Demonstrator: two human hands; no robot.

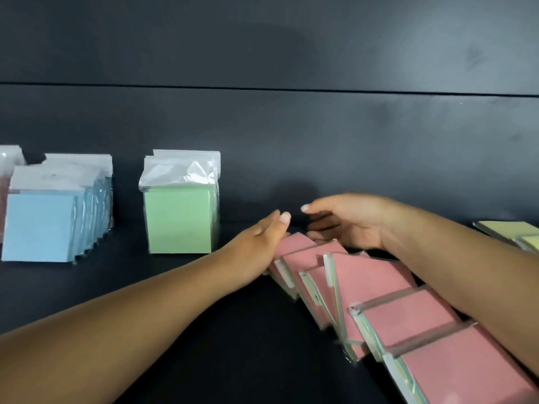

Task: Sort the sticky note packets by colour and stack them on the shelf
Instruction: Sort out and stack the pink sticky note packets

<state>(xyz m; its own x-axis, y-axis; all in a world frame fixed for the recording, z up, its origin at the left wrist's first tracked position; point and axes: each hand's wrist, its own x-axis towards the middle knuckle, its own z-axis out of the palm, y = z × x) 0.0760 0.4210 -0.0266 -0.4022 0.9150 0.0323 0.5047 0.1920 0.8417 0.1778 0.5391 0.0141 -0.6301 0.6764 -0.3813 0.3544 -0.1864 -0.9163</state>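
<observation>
I see both hands, the left hand (262, 237) and right hand (347, 223), open at the far end of the tipped pink packets (370, 287), so a hard push could slide them off the shelf (262, 345).

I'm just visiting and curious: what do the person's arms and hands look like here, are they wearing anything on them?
Both forearms are bare as far as the picture shows: no sleeves, gloves, watch or bracelet in view. The left hand and right hand carry no rings that I can make out. The fingernails look short and pale, possibly painted a light shade; motion blur hides finer detail.
</observation>
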